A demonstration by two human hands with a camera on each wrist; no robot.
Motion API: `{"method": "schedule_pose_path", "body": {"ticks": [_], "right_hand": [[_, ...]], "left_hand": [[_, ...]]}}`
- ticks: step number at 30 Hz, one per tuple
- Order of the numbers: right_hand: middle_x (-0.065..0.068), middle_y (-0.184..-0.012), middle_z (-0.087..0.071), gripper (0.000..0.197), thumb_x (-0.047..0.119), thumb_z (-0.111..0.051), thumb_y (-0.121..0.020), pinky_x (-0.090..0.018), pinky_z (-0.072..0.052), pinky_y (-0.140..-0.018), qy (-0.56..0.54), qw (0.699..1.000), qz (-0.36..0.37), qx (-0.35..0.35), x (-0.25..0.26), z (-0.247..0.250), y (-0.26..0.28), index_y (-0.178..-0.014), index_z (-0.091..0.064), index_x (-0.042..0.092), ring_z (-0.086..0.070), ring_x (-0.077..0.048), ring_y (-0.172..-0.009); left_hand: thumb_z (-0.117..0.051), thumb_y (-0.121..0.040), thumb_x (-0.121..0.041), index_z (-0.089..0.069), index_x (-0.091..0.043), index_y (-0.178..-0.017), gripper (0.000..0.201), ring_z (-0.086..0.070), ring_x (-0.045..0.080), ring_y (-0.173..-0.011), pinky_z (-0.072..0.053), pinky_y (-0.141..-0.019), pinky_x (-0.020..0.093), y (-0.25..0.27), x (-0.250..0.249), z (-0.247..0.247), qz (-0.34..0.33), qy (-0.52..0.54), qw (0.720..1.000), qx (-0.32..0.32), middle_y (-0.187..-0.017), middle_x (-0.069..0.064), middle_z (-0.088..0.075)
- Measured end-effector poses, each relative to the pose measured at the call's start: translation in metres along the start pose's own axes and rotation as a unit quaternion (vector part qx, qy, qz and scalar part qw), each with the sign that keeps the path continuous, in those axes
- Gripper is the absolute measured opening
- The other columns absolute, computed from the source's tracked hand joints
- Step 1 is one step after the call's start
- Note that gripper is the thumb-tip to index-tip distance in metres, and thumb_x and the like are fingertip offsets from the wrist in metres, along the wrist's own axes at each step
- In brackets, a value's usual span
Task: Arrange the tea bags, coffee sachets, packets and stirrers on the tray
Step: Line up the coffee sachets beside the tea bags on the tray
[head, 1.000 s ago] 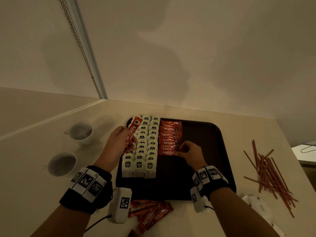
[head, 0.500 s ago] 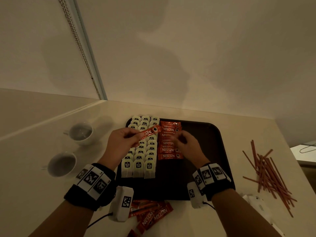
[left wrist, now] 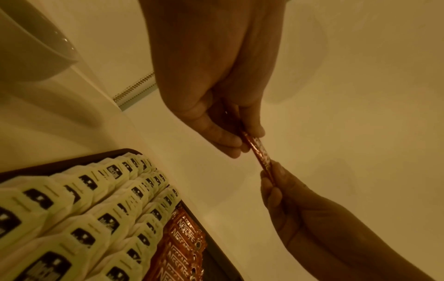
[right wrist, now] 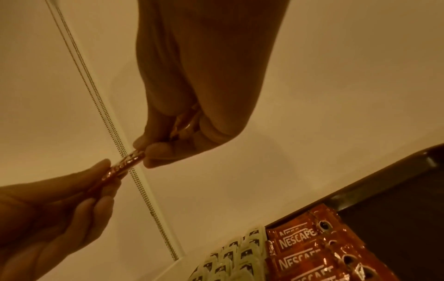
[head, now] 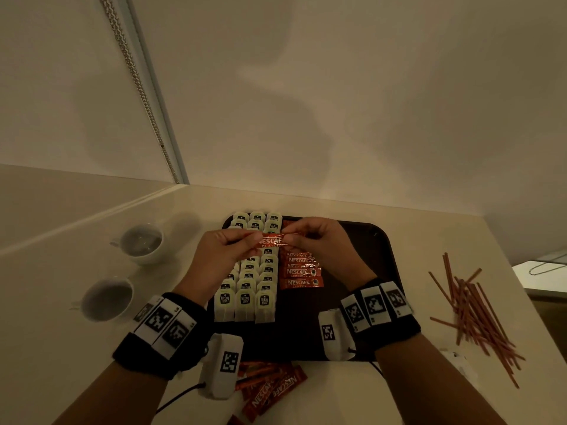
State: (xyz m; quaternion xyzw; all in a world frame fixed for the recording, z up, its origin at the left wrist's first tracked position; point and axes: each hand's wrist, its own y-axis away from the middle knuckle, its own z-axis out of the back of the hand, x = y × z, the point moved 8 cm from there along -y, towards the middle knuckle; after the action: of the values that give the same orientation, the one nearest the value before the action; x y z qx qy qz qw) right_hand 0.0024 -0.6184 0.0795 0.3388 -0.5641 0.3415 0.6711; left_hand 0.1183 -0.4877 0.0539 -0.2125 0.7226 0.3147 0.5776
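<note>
Item: coffee sachet, pinched at either end between my left hand and right hand; long axis crosswise, above the sachet row, right hand nearer it.

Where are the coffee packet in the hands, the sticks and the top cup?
coffee packet (head: pixel 271 241): head view, on its white lettering.
sticks (head: pixel 472 311): head view, middle of the pile.
top cup (head: pixel 142 242): head view, inside its bowl.

You hold a red sachet, white lettering. Tray dark brown; tea bags cream with black labels; stirrers reddish-brown; cups white; wristbands black, checkered white tags.
</note>
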Motion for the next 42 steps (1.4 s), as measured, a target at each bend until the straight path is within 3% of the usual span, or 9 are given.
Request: {"method": "schedule_pose_path", "body": {"ticks": [2,5,10,15,19,24,27,31,42], "right_hand": [[-0.006,-0.082,-0.07,0.011,0.006,-0.07,-0.079,-0.02,-0.055,-0.068,0.032,0.999,-0.003,-0.002,-0.003,0.002,0.001,-0.089,-0.069,0.011,-0.068,-0.012,-0.071],[-0.015,-0.088,-0.069,0.012,0.007,-0.071,-0.08,-0.023,-0.056,-0.069,0.07,0.997,-0.008,0.013,-0.01,0.0,0.002,-0.09,-0.068,0.013,-0.068,-0.017,-0.074],[-0.008,-0.094,-0.069,0.014,0.012,-0.069,-0.082,-0.029,-0.057,-0.078,0.119,0.992,-0.001,0.042,-0.015,0.0,0.006,-0.093,-0.068,0.021,-0.066,-0.023,-0.087],[0.0,-0.097,-0.066,0.012,0.014,-0.069,-0.081,-0.024,-0.055,-0.077,0.161,0.986,-0.044,-0.012,-0.039,0.036,0.013,-0.086,-0.065,0.025,-0.065,-0.012,-0.09],[0.011,-0.093,-0.063,0.013,0.012,-0.07,-0.08,-0.013,-0.045,-0.075,0.241,0.962,-0.127,-0.002,-0.089,0.059,0.032,-0.085,-0.063,0.023,-0.059,0.002,-0.088],[0.014,-0.097,-0.06,0.016,0.012,-0.072,-0.079,-0.02,-0.042,-0.087,0.267,0.946,-0.185,0.014,-0.135,0.056,0.048,-0.084,-0.063,0.024,-0.055,0.0,-0.092],[0.016,-0.094,-0.057,0.013,0.01,-0.071,-0.08,-0.016,-0.042,-0.083,0.254,0.947,-0.195,-0.002,-0.143,0.05,0.049,-0.087,-0.063,0.018,-0.053,0.001,-0.089],[0.016,-0.087,-0.057,0.012,0.01,-0.071,-0.08,-0.009,-0.038,-0.068,0.245,0.951,-0.185,-0.045,-0.142,0.049,0.044,-0.088,-0.063,0.014,-0.052,0.005,-0.081],[0.007,-0.088,-0.058,0.018,0.018,-0.075,-0.077,-0.013,-0.038,-0.067,0.289,0.936,-0.191,-0.07,-0.148,0.053,0.031,-0.085,-0.059,0.017,-0.053,-0.005,-0.082]], "left_hand": [[-0.067,-0.083,-0.011,-0.073,-0.007,-0.093,0.012,-0.067,0.015,-0.07,-0.056,-0.07,0.019,0.0,0.004,0.004,-0.005,0.001,1.0,-0.021,-0.082,0.013,-0.072],[-0.068,-0.082,-0.009,-0.073,-0.01,-0.09,0.009,-0.065,0.01,-0.064,-0.053,-0.063,0.016,0.001,0.005,0.002,-0.014,-0.014,1.0,-0.024,-0.076,0.007,-0.071],[-0.07,-0.081,-0.008,-0.073,-0.013,-0.089,0.01,-0.064,0.008,-0.06,-0.051,-0.059,0.015,0.004,0.001,-0.002,-0.033,-0.081,0.996,-0.009,-0.078,0.009,-0.072],[-0.063,-0.088,-0.023,-0.066,-0.028,-0.108,0.021,-0.068,0.016,-0.082,-0.054,-0.069,0.025,0.016,0.006,0.007,0.029,-0.126,0.991,0.044,-0.098,-0.001,-0.071],[-0.053,-0.094,-0.016,-0.066,-0.024,-0.101,0.016,-0.066,0.017,-0.079,-0.052,-0.072,0.03,0.042,0.019,0.049,0.051,-0.194,0.978,0.062,-0.092,0.0,-0.071],[-0.051,-0.094,-0.01,-0.066,-0.018,-0.101,0.018,-0.067,0.02,-0.078,-0.052,-0.072,0.033,0.078,0.047,0.107,0.096,-0.22,0.971,0.01,-0.088,-0.001,-0.071],[-0.052,-0.093,-0.006,-0.067,-0.017,-0.097,0.019,-0.065,0.028,-0.077,-0.05,-0.07,0.035,0.093,0.062,0.138,0.117,-0.211,0.97,-0.036,-0.083,0.005,-0.072],[-0.051,-0.093,0.0,-0.068,-0.015,-0.092,0.022,-0.062,0.032,-0.071,-0.046,-0.069,0.035,0.111,0.09,0.173,0.156,-0.206,0.963,-0.075,-0.083,0.014,-0.071],[-0.053,-0.093,-0.002,-0.067,-0.01,-0.094,0.017,-0.06,0.033,-0.073,-0.043,-0.068,0.034,0.153,0.134,0.198,0.249,-0.214,0.941,-0.082,-0.087,0.017,-0.07]]}}
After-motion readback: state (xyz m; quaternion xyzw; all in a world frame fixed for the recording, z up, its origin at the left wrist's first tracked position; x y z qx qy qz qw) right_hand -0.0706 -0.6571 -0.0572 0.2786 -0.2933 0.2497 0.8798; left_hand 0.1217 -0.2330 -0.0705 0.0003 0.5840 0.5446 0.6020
